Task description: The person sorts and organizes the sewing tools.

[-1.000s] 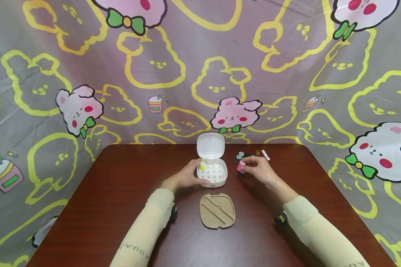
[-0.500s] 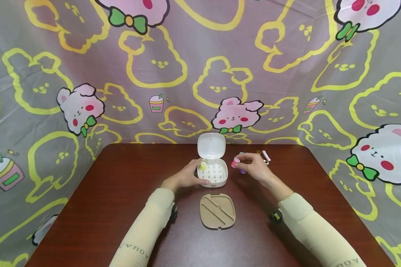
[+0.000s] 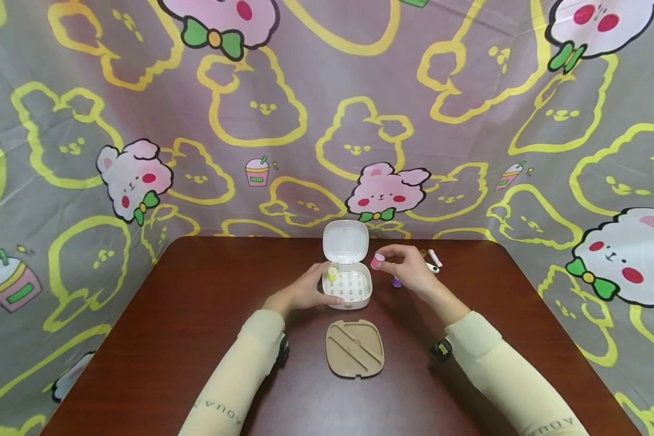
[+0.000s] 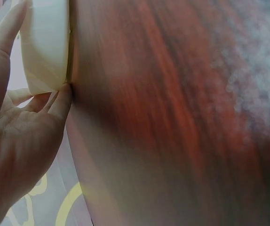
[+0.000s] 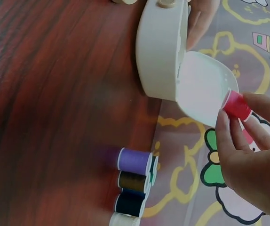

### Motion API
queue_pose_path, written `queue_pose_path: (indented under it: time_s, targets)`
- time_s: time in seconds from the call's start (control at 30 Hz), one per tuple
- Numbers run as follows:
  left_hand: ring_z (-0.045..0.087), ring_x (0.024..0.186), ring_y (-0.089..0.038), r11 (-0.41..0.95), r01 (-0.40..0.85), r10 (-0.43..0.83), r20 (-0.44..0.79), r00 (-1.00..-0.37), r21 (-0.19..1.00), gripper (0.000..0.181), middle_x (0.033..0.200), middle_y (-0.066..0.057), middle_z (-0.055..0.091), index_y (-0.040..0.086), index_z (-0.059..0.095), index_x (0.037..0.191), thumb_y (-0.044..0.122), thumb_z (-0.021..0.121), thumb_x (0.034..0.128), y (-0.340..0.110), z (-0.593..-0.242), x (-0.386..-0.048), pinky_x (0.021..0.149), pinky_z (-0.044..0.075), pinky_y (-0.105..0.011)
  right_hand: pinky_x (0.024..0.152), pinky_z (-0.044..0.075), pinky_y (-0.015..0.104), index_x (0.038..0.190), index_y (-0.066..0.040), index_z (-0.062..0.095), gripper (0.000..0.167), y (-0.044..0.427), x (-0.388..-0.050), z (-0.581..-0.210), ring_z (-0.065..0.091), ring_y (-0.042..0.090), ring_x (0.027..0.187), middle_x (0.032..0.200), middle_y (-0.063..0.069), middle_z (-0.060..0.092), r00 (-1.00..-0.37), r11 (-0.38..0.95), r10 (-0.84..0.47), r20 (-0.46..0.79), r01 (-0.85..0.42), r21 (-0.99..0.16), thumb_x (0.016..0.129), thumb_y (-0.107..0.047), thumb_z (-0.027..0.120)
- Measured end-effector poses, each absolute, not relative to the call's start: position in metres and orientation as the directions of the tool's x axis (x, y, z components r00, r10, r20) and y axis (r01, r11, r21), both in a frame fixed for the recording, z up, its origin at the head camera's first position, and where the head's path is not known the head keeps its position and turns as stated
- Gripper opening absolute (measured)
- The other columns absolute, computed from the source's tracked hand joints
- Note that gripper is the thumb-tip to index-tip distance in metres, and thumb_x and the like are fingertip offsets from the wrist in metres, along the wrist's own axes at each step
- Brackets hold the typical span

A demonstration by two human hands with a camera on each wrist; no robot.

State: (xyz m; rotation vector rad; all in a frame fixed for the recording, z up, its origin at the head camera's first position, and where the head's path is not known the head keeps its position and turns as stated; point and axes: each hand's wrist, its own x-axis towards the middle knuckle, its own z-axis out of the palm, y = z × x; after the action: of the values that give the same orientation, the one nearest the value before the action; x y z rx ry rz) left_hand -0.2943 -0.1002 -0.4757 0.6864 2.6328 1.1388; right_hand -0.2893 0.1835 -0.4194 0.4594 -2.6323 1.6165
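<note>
The white sewing box point(image 3: 367, 298) stands on the table with its lid point(image 3: 346, 241) raised. Rows of small pegs line its inside, and a yellow thread spool point(image 3: 332, 274) sits at the back left. My left hand point(image 3: 304, 290) grips the box's left side, thumb at the front; in the left wrist view its fingers touch the white wall point(image 4: 45, 47). Just right of the box, my right hand point(image 3: 414, 271) pinches a pink thread spool point(image 5: 238, 105) between thumb and fingers, above the table. Part of the spool is covered by the fingers.
A tan divider tray point(image 3: 355, 349) lies in front of the box. Beneath the right hand are more spools, including purple point(image 5: 135, 161), brown point(image 5: 133, 181), black point(image 5: 129, 204) and white point(image 5: 124, 219). Farther right lies a small white item point(image 3: 435, 258).
My right hand has carried the pink spool leftward and slightly up, from beside the other spools to near the box's right edge. My left hand keeps its hold on the box.
</note>
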Motion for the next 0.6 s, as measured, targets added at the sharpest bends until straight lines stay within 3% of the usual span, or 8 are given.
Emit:
queue_pose_path:
  time_s: [0.2,0.6]
  targets:
    - [0.037,0.144,-0.029,0.604,0.33,0.474,0.006,-0.881,0.725,0.106,0.157,-0.017,0.036,0.007,0.028,0.161,0.041,0.089,0.0801,-0.1,-0.476,-0.293,0.121,0.029,-0.045,0.079,0.053,0.031,0.113,0.001,0.074,0.028,0.174,-0.29,-0.414,0.068,0.026,0.092,0.106,0.014,0.075,-0.953,0.423,-0.239,0.188,-0.276,-0.863,0.089,-0.011,0.08]
    - [0.035,0.146,-0.03,0.596,0.339,0.485,0.01,-0.875,0.728,0.106,0.158,-0.017,0.034,0.006,0.028,0.16,0.04,0.088,0.0805,-0.1,-0.475,-0.291,0.121,0.028,-0.045,0.077,0.054,0.027,0.114,0.002,0.074,0.028,0.161,-0.3,-0.421,0.067,0.027,0.094,0.106,0.014,0.075,-0.935,0.424,-0.273,0.228,-0.33,-0.843,0.089,-0.009,0.08]
